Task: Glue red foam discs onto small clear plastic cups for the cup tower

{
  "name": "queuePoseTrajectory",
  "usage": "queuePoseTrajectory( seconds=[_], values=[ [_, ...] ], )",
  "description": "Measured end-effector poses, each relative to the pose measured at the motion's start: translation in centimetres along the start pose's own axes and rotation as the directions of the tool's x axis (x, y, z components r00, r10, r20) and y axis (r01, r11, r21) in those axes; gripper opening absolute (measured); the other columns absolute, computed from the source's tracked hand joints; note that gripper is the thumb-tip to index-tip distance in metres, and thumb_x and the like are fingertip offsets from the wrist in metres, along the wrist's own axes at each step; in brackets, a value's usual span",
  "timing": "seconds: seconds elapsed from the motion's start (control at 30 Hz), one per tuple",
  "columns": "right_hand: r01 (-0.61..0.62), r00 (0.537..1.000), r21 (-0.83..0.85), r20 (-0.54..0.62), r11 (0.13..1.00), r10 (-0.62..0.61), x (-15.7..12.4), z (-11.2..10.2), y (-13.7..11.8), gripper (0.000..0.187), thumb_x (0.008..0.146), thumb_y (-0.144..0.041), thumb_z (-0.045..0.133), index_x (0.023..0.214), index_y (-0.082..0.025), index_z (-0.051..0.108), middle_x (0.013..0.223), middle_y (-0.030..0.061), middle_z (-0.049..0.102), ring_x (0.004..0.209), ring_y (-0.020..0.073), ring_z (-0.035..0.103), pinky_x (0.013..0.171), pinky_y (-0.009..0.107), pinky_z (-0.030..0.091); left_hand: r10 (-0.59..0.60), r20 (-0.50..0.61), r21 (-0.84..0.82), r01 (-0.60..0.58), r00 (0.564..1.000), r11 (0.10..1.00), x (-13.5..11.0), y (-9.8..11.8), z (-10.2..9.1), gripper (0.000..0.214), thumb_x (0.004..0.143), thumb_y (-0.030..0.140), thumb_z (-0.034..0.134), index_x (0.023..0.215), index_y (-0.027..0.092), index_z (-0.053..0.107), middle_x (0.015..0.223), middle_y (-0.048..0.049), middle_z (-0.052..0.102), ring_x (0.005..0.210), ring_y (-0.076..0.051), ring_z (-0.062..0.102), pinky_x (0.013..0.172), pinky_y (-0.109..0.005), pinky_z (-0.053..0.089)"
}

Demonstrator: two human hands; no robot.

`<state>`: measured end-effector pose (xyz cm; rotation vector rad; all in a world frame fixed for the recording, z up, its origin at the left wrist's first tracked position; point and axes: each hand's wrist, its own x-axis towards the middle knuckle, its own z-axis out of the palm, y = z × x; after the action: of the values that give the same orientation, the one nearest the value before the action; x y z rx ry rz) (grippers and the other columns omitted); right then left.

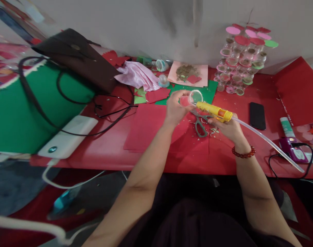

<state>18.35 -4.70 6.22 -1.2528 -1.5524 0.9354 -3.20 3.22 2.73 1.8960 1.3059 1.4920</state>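
Two bare hands meet just above the middle of the frame, over a red-covered table (224, 164), with a small, round, clear plastic cup with a pinkish side (196, 96) between them. The person's left hand (177, 103) lies at the cup's left side, the nearer of the two, its fingers curled around the wall and the round mouth tilted toward the camera. From the right comes a yellow plastic glue gun (213, 110), its long axis running from the lower right up to the left, so that the metal nozzle points at the cup's lower rim; whether the tip touches the rim or stops just short cannot be told. The person's right hand (226, 127) is closed around the glue gun's grip, below its body, though how the trigger finger lies is unclear. Out of the gun's rear, a long translucent glue stick (268, 141) slants toward the lower right of the frame. Grey-handled scissors (201, 130) lie below the gun's front, apart from the cup, among small pale scraps (214, 130).
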Motion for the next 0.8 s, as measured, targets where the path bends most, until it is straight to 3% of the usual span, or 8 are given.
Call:
queuePoseTrajectory(
  seconds=[0.4, 0.8],
  values=[
    [-0.036, 0.999, 0.062, -0.009, 0.997, 0.037, 0.06, 0.09, 0.27, 0.041, 0.069, -0.046, 0.084, 0.099, -0.018, 0.080, 0.075, 0.0030, 0.074, 0.056, 0.0105, 0.053, 0.049, 0.026, 0.045, -0.019, -0.034, -0.022, 0.018, 0.999, 1.000, 0.10, 0.38, -0.36, 0.037, 0.069, 0.031, 0.085, 0.102, 0.025, 0.072, 0.110, -0.0048, 0.077, 0.107, -0.025, 0.069, 0.100, -0.043, 0.055],
    [-0.052, 0.999, 0.055, 0.007, 0.997, 0.052, -0.10, -0.07, 0.09, 0.043, 0.070, -0.047, 0.085, 0.103, -0.019, 0.082, 0.069, 0.0004, 0.071, 0.051, 0.0093, 0.047, 0.047, 0.027, 0.044, -0.011, -0.061, -0.028, 0.009, 0.998, 1.000, 0.17, 0.60, -0.84, 0.036, 0.071, 0.037, 0.084, 0.102, 0.026, 0.070, 0.110, -0.0033, 0.078, 0.106, -0.024, 0.070, 0.101, -0.042, 0.054]
  ],
)
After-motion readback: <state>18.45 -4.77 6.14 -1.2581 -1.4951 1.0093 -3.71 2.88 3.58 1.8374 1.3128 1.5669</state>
